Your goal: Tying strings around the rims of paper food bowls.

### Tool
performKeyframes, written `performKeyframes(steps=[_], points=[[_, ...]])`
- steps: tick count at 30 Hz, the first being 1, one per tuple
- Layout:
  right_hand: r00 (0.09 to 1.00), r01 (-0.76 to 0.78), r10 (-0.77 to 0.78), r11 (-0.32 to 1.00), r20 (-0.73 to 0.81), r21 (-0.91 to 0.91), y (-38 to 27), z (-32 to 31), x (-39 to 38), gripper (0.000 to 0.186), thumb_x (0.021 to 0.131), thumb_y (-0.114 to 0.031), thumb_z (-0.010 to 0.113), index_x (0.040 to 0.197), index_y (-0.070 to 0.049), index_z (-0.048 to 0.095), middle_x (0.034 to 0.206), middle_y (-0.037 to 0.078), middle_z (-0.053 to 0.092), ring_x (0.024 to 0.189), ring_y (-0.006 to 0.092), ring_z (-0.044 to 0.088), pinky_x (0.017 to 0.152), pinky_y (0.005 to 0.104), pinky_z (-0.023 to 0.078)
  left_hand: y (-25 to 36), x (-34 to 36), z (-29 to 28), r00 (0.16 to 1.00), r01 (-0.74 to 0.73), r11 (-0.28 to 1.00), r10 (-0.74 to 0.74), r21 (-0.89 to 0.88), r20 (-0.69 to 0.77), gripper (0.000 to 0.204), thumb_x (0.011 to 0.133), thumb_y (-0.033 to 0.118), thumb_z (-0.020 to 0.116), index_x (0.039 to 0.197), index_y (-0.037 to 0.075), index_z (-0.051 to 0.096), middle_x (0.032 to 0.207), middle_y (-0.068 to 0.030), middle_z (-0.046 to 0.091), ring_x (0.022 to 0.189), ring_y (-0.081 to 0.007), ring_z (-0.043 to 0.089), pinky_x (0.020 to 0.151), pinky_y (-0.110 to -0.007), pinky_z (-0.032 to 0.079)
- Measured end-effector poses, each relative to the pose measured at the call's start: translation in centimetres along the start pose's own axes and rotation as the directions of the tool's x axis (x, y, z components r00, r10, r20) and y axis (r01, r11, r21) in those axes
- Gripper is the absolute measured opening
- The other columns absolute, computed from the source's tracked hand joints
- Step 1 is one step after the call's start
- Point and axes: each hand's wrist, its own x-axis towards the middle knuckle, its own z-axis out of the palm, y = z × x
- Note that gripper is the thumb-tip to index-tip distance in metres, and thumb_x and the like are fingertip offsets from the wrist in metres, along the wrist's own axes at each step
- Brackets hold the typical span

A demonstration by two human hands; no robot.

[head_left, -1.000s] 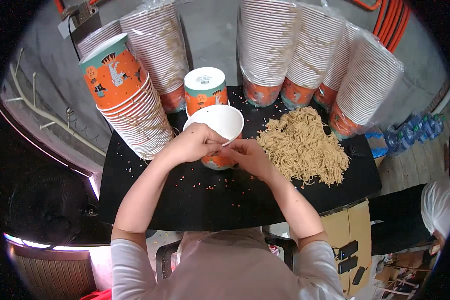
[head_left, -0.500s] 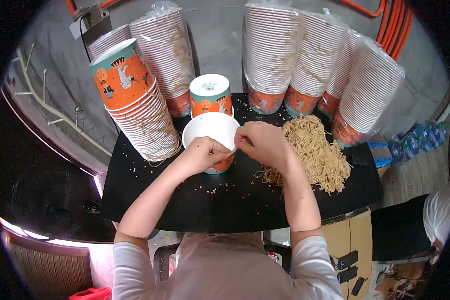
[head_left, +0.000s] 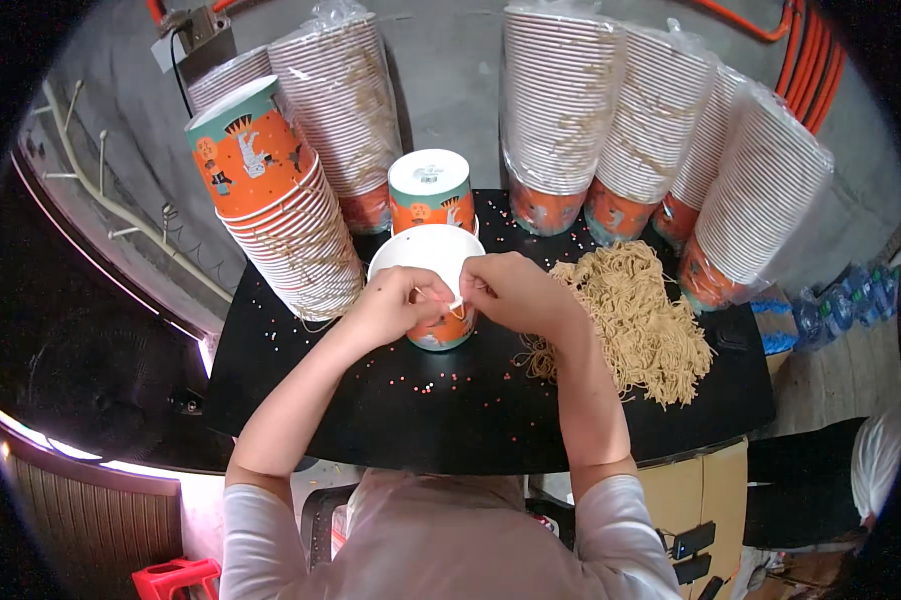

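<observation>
The cup (head_left: 436, 290), open and upright mid-bench (head_left: 390, 420), looks light, thin-walled and easily crushed; best held low around its wall. Both hands meet at its near rim: left hand (head_left: 395, 305) and right hand (head_left: 515, 292), each grip pinched on noodle strands (head_left: 440, 298). Brittle noodles (head_left: 635, 320) lie just right.

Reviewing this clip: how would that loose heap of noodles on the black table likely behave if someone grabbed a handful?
The noodle pile looks like thin tangled strands, so a handful would probably come up as a floppy, light clump. Stray strands at its edge near the right hand suggest bits would trail or drop onto the black table.
</observation>
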Motion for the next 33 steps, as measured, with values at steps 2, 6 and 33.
performKeyframes(steps=[2, 6, 33], points=[[0.999, 0.041, -0.041, 0.999, 0.005, 0.026, 0.1, 0.3, 0.3, 0.01, 0.088, -0.011, 0.065, 0.086, -0.002, 0.065, 0.075, 0.016, 0.068, 0.07, 0.0335, 0.068, 0.064, 0.0396, 0.052, -0.1, 0.1, 0.2, 0.996, 0.003, 0.999, -0.007, -0.052, -0.087, 0.012, 0.095, 0.007, 0.068, 0.104, -0.002, 0.072, 0.09, -0.0068, 0.074, 0.081, -0.0114, 0.073, 0.074, -0.026, 0.057], [0.997, 0.055, -0.059, 0.996, -0.054, -0.068, 1.3, 1.0, 0.6, 0.01, 0.087, -0.012, 0.067, 0.086, -0.002, 0.065, 0.074, 0.015, 0.069, 0.07, 0.0328, 0.069, 0.065, 0.0404, 0.052, -0.9, 0.6, 0.9, 0.99, 0.011, 0.989, -0.032, -0.15, -0.134, 0.012, 0.099, 0.006, 0.065, 0.106, -0.002, 0.07, 0.093, -0.0055, 0.073, 0.083, -0.0113, 0.073, 0.075, -0.026, 0.058], [0.966, -0.221, 0.144, 0.889, -0.213, -0.4, 1.2, -0.7, -0.4, 0.008, 0.082, -0.013, 0.069, 0.08, -0.005, 0.069, 0.087, 0.013, 0.068, 0.086, 0.0341, 0.067, 0.074, 0.0451, 0.053, -1.6, 4.3, 0.5, 0.995, -0.097, 0.957, 0.087, -0.272, -0.05, 0.03, 0.083, 0.001, 0.081, 0.11, -0.002, 0.069, 0.094, -0.0046, 0.074, 0.084, -0.0103, 0.071, 0.081, -0.026, 0.059]])
